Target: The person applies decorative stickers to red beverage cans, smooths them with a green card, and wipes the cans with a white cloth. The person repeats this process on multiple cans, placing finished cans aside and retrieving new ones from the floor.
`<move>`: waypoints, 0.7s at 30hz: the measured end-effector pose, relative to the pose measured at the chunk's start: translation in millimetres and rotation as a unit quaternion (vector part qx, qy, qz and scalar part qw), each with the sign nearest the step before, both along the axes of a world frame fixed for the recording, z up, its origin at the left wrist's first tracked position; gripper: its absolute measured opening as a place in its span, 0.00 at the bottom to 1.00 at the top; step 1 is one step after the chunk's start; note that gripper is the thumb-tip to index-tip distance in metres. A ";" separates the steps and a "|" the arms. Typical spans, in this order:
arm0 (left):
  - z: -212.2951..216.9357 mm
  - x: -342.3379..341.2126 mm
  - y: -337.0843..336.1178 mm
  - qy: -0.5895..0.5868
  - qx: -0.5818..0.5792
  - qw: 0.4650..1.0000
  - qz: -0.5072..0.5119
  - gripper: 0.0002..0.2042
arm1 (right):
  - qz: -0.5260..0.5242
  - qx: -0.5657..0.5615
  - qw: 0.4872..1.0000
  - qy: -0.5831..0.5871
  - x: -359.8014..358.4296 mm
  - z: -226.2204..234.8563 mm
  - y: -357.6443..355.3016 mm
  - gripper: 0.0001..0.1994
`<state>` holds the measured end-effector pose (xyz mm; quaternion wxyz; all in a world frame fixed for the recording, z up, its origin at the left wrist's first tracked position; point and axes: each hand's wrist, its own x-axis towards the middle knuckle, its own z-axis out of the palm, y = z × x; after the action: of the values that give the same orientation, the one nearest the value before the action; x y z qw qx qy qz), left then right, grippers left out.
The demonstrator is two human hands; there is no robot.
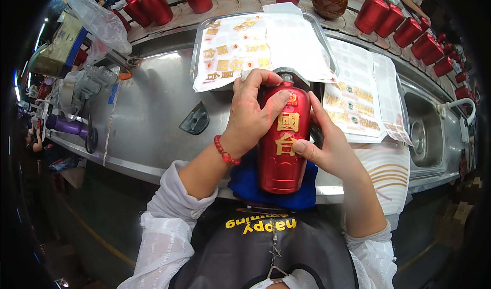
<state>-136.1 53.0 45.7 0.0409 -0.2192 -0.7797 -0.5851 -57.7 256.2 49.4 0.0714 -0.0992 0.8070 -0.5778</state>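
A red metallic bottle (283,174) with gold characters and a small round emblem lies in front of me, its neck pointing away. Under its near end is a blue cloth (307,189). My left hand (255,102) closes over the bottle's upper left side, thumb pressed by the emblem. Along the right side, my right hand (330,143) grips it, thumb on the lower gold character. Beyond the neck, a metal tray (196,59) carries a white sheet (235,51) of gold character stickers and small red emblems.
More sticker sheets (355,92) lie to the right, beside a steel sink (422,135). Red bottles (376,13) and a brown round jar (330,2) stand along the conveyor behind. A dark curved piece (195,119) and a purple flask (66,125) are on the left.
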 end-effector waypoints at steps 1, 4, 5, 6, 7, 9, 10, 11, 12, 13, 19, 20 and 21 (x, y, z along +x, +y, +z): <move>-0.4 -0.7 0.5 0.002 -0.001 1.000 -0.001 0.13 | 0.000 0.002 1.000 -0.003 0.1 0.5 -0.2 0.54; -1.8 -1.0 1.1 -0.003 0.007 1.000 -0.002 0.12 | 0.001 0.006 1.000 -0.007 -0.3 2.4 -0.7 0.55; -2.0 -0.7 1.8 -0.009 0.012 1.000 -0.002 0.12 | 0.001 0.008 1.000 -0.006 0.0 2.2 -0.5 0.55; -2.2 -0.1 2.5 -0.015 0.017 1.000 -0.001 0.12 | 0.001 0.010 1.000 -0.005 0.3 2.1 -0.5 0.55; -2.3 0.3 2.7 -0.021 0.023 1.000 0.000 0.12 | -0.001 0.010 1.000 -0.002 0.5 1.9 -0.6 0.55; -1.3 -0.7 2.8 -0.007 0.011 1.000 -0.002 0.11 | -0.004 0.007 1.000 0.002 0.7 1.5 -0.8 0.55; -0.9 -1.0 2.7 -0.001 0.006 1.000 -0.003 0.11 | -0.005 0.005 1.000 0.002 0.9 1.5 -1.0 0.55; -2.7 -0.7 2.1 -0.027 0.033 0.999 0.002 0.11 | -0.004 0.003 1.000 0.002 0.7 1.8 -1.3 0.55; -6.5 0.1 1.2 -0.052 0.061 0.997 0.007 0.10 | -0.004 0.001 1.000 0.003 0.6 2.1 -1.6 0.55; -8.4 1.6 0.3 -0.078 0.088 0.993 0.012 0.11 | 0.002 0.000 1.000 0.000 0.5 1.8 -1.8 0.55; -0.7 19.4 -21.8 0.340 -0.088 0.933 -0.080 0.18 | -0.007 0.066 0.995 0.074 0.0 9.4 2.4 0.43; -3.4 20.6 -25.2 0.319 -0.097 0.940 -0.079 0.21 | -0.012 0.127 0.984 0.126 -2.9 18.8 9.4 0.39; -2.0 19.1 -27.6 0.332 -0.121 0.932 -0.084 0.21 | -0.017 0.188 0.966 0.177 -7.3 28.4 15.4 0.36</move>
<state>-117.0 25.4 43.7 0.2215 -0.4688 -0.7654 -0.3813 -65.0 271.7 77.9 -0.0647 -0.1707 0.9025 -0.3900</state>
